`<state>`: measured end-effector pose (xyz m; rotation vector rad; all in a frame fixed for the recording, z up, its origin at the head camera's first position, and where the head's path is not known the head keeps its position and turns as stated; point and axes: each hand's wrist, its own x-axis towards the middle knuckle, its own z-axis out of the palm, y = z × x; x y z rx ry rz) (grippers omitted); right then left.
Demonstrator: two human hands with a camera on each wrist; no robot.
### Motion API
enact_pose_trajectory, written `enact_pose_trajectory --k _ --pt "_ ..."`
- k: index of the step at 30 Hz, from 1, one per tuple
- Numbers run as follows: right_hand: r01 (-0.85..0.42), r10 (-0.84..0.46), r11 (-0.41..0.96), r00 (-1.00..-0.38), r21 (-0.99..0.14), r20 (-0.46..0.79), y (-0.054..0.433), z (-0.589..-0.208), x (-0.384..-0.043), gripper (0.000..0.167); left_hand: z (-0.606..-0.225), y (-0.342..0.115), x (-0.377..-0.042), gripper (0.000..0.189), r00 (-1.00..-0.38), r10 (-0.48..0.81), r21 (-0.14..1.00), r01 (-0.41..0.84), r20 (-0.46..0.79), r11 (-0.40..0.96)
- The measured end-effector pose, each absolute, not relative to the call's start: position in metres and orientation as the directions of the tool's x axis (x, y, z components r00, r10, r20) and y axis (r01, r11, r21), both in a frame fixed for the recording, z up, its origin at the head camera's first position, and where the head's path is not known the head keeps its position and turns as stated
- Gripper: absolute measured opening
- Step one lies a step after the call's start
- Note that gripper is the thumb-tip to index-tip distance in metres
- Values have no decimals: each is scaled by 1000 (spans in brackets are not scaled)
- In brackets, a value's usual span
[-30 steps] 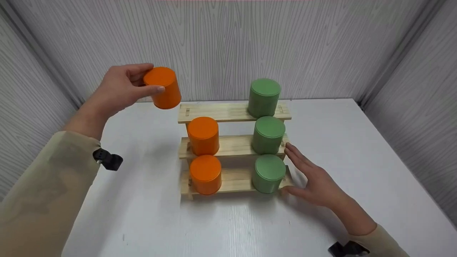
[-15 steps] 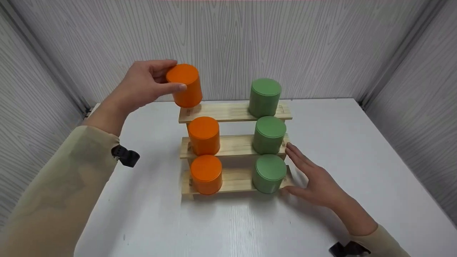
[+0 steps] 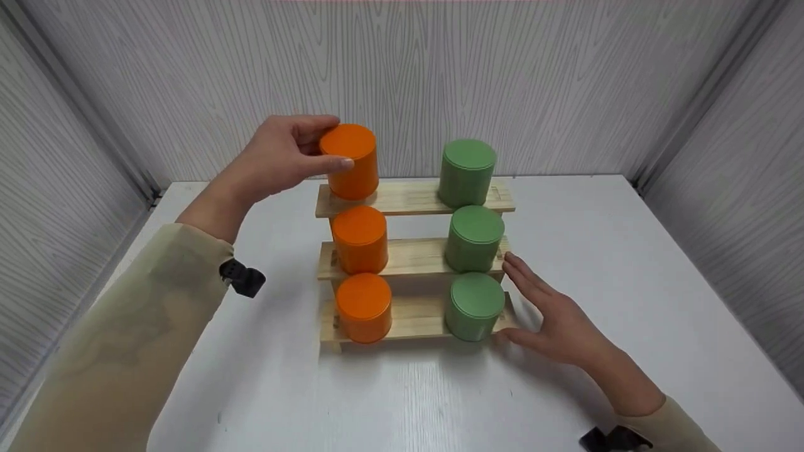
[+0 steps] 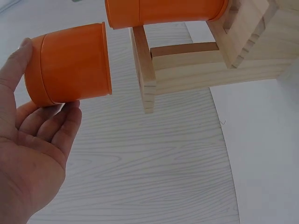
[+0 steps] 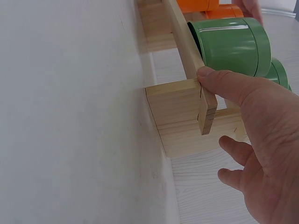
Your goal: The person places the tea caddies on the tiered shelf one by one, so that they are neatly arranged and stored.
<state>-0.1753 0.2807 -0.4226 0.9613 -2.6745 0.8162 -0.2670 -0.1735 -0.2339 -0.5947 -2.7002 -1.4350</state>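
My left hand (image 3: 276,157) grips an orange lidded canister (image 3: 359,181), thumb in front and fingers behind, over the left end of the top plank of a three-tier wooden stand (image 3: 418,314). In the left wrist view this canister (image 4: 74,65) is tilted, with a gap between its bottom and the plank. Two more orange canisters, one middle (image 3: 362,248) and one lower (image 3: 364,317), stand on the left side. At the stand's right end my right hand (image 3: 553,323) rests with fingers extended; its thumb (image 5: 226,84) touches the bottom plank's end.
Three green canisters, one top (image 3: 466,179), one middle (image 3: 474,245) and one lower (image 3: 474,314), line the stand's right side, near my right fingers. A white table (image 3: 402,402) lies underneath. A wood-patterned wall (image 3: 402,75) rises close behind the stand.
My left hand has carried the orange canister rightward from beside the stand to over the top plank's left end, and lowered it slightly at the last. The right hand has stayed in place.
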Motion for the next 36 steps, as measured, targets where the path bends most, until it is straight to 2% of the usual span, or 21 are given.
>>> enact_pose_trajectory --k 15,36 --pt "-660 -545 626 -751 -416 373 281 -422 -175 112 -243 -170 -270 80 -934 321 796 311 156 519" --pt "-651 -534 639 -758 -409 373 280 -423 -177 113 -254 -171 -273 80 -933 323 816 309 160 488"
